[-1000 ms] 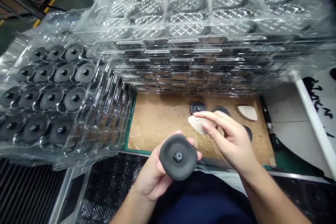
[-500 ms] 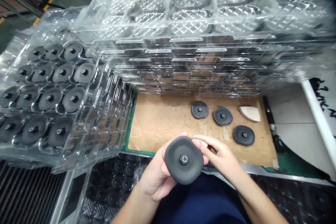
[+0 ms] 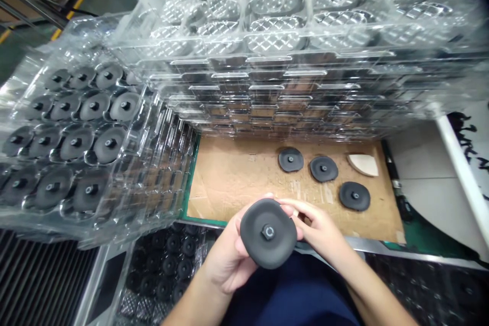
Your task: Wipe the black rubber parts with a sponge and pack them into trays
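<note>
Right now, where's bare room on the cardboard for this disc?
For the held disc: left half of the cardboard, between the tray stack and the three loose discs. Right half is crowded: discs plus a white wedge.

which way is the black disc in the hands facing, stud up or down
Stud up: the black disc, gripped in the left hand, shows its central stud toward the camera. The right hand touches its far edge.

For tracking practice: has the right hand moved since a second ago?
Yes: the right hand drew back off the loose discs to the held disc.
</note>
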Tool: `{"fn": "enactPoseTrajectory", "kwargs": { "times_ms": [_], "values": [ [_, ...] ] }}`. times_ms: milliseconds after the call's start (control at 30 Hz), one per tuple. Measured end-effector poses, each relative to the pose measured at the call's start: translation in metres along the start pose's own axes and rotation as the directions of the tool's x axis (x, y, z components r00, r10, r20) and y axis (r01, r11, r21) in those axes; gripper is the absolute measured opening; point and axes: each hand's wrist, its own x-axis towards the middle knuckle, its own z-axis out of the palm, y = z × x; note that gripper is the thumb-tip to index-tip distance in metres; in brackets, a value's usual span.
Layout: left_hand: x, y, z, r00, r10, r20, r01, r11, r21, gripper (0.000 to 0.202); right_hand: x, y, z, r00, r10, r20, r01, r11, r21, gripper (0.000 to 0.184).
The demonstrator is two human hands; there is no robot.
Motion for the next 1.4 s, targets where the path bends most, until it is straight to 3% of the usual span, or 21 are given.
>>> {"fn": "enactPoseTrajectory", "kwargs": {
  "times_ms": [533, 800, 1133, 1400],
  "values": [
    [0.0, -0.002, -0.003, 1.0, 0.009, 0.008, -0.009, 1.0, 0.016, 0.039, 0.0, 0.006, 0.006, 1.0, -0.022, 0.019, 0.022, 1.0, 0.008, 0.034],
    [-0.003, -0.007, -0.013, 0.998, 0.009, -0.056, -0.007, 0.999, 0.038, 0.052, 0.0, 0.007, 0.007, 0.998, -0.048, 0.051, 0.048, 0.999, 0.003, 0.033],
    [-0.001, -0.002, -0.001, 0.994, -0.056, -0.094, 0.057, 0.998, 0.011, 0.068, -0.001, 0.005, 0.006, 0.997, -0.068, 0.031, 0.069, 0.997, -0.03, 0.031],
    [-0.003, -0.005, -0.008, 0.995, -0.044, -0.088, 0.044, 0.999, -0.009, 0.074, 0.0, 0.005, 0.008, 0.995, -0.096, 0.009, 0.097, 0.993, -0.072, 0.03]
  ]
}}
